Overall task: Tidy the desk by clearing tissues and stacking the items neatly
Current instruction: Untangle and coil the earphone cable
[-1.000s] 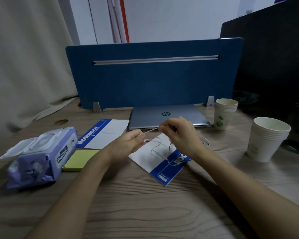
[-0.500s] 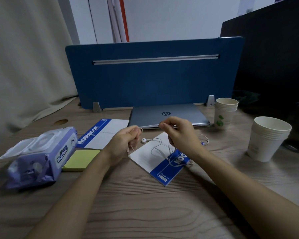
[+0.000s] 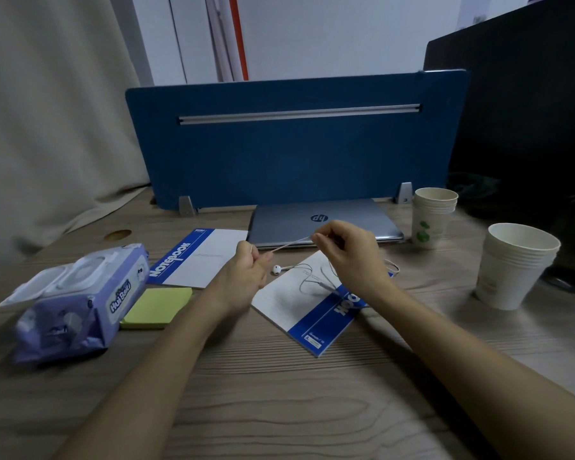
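Left hand (image 3: 249, 272) and right hand (image 3: 342, 250) both pinching earphone cable (image 3: 291, 244), taut between them; rest lies looped on notebook (image 3: 299, 303). Risk: hard pull knots loops, drags earbud (image 3: 276, 269) off tabletop (image 3: 279, 393).

The desk (image 3: 279, 393) is grey-brown woodgrain, and the wipes pack (image 3: 77, 303) at its left edge is lavender with white lettering. Both notebooks (image 3: 206, 257) (image 3: 307, 303) are white with blue bands, the sticky pad (image 3: 156, 308) yellow-green, the earphone cable (image 3: 289, 244) white, the divider (image 3: 296, 144) blue.
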Demonstrator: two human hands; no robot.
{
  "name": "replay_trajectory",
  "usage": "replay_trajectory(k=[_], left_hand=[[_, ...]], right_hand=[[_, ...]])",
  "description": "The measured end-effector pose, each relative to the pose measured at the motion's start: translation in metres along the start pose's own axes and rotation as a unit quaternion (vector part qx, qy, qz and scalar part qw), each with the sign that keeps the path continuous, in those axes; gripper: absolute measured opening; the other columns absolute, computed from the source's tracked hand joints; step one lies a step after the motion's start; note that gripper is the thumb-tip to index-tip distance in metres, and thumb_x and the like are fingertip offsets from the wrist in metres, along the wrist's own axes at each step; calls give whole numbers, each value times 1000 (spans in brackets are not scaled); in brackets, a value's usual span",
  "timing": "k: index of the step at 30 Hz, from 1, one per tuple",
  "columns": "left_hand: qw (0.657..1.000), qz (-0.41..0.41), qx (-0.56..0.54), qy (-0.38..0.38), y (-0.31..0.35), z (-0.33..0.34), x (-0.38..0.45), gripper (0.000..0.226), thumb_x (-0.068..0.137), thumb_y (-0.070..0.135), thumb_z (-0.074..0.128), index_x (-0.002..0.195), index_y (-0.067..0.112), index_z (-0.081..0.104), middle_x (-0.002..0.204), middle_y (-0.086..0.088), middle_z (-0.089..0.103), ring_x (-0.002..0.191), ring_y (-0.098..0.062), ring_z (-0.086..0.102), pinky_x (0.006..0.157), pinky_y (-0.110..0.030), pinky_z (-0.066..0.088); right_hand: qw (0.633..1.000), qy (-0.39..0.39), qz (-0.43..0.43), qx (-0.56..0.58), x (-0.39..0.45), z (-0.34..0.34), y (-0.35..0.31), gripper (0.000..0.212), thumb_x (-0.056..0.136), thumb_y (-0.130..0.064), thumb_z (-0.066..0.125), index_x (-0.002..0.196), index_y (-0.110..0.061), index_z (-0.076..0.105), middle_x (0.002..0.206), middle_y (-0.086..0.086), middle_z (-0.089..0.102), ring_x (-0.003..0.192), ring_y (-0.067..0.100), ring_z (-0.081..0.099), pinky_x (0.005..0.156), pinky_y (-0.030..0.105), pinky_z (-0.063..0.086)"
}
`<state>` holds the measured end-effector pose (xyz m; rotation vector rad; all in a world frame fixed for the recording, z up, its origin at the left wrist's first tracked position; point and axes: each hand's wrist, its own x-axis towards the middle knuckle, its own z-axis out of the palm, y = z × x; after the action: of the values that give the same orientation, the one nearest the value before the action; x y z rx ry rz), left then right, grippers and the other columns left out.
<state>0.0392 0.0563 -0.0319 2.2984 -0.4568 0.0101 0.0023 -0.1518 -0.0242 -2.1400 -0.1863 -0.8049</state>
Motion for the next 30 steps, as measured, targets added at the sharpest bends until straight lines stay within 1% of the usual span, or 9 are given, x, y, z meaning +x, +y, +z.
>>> replay_trajectory(k=[8, 11, 15, 18, 19, 20, 21, 25, 30], left_hand=[[994, -54, 96, -19, 0, 1, -1, 41, 98, 63, 28, 103, 25, 43, 87, 5, 56, 76, -10, 56, 58, -30, 38], [992, -15, 125, 5, 1, -1, -1, 41, 95, 66, 26, 87, 31, 45, 83, 6, 58, 73, -9, 54, 57, -29, 36], [996, 9, 89, -22, 4, -4, -3, 60, 87, 75, 26, 94, 27, 61, 83, 17, 61, 79, -5, 57, 63, -27, 39], [998, 22, -9, -59, 8, -9, -5, 66, 87, 71, 34, 75, 18, 71, 52, 8, 60, 54, -16, 56, 57, -29, 49], [997, 20, -50, -64, 8, -11, -5, 65, 84, 72, 37, 75, 18, 72, 50, 4, 59, 50, -19, 55, 70, -37, 54], [994, 17, -80, -73, 8, -13, -6, 65, 79, 74, 40, 78, 19, 74, 49, 3, 58, 46, -15, 54, 50, -21, 49], [992, 15, -91, -88, 7, -15, -7, 63, 75, 77, 43, 82, 23, 75, 51, 6, 59, 46, -8, 53, 53, -14, 34], [984, 7, -22, -175, -2, -13, -6, 20, 76, 52, 76, 92, 40, 75, 85, 18, 71, 79, 3, 66, 69, -22, 45], [979, 23, -26, -199, 0, -16, -5, 41, 63, 35, 86, 100, 47, 71, 93, 12, 74, 96, -3, 66, 82, -24, 46]], right_hand=[[992, 20, -60, -107, -3, -5, -7, 15, 92, -31, 64, 89, -16, 67, 84, -5, 66, 74, 12, 59, 68, 36, 54], [991, 30, -65, -109, -2, -8, -7, 15, 92, -30, 64, 89, -16, 67, 83, -5, 65, 74, 11, 59, 68, 36, 54], [992, 41, -65, -104, -1, -9, -7, 14, 91, -29, 65, 89, -16, 68, 83, -5, 65, 73, 11, 58, 67, 34, 53], [992, 47, -59, -99, 1, -11, -3, 17, 92, -29, 64, 91, -13, 68, 83, -5, 64, 73, 12, 58, 66, 32, 52], [992, 50, -56, -97, 2, -12, -2, 18, 93, -28, 63, 92, -12, 68, 83, -5, 64, 73, 12, 58, 66, 32, 52], [993, 54, -54, -93, 3, -12, -1, 18, 93, -28, 63, 91, -11, 68, 82, -4, 64, 73, 13, 58, 66, 32, 51], [993, 60, -52, -87, 4, -13, 1, 18, 93, -27, 63, 91, -11, 68, 81, -4, 64, 72, 13, 57, 66, 32, 51], [994, 72, -48, -71, 6, -14, 5, 17, 93, -27, 64, 88, -11, 67, 75, -6, 60, 67, 7, 54, 61, 23, 46], [994, 88, -35, -62, 8, -14, 9, 17, 93, -28, 65, 84, -13, 67, 68, -12, 56, 63, 2, 52, 57, 18, 39]])
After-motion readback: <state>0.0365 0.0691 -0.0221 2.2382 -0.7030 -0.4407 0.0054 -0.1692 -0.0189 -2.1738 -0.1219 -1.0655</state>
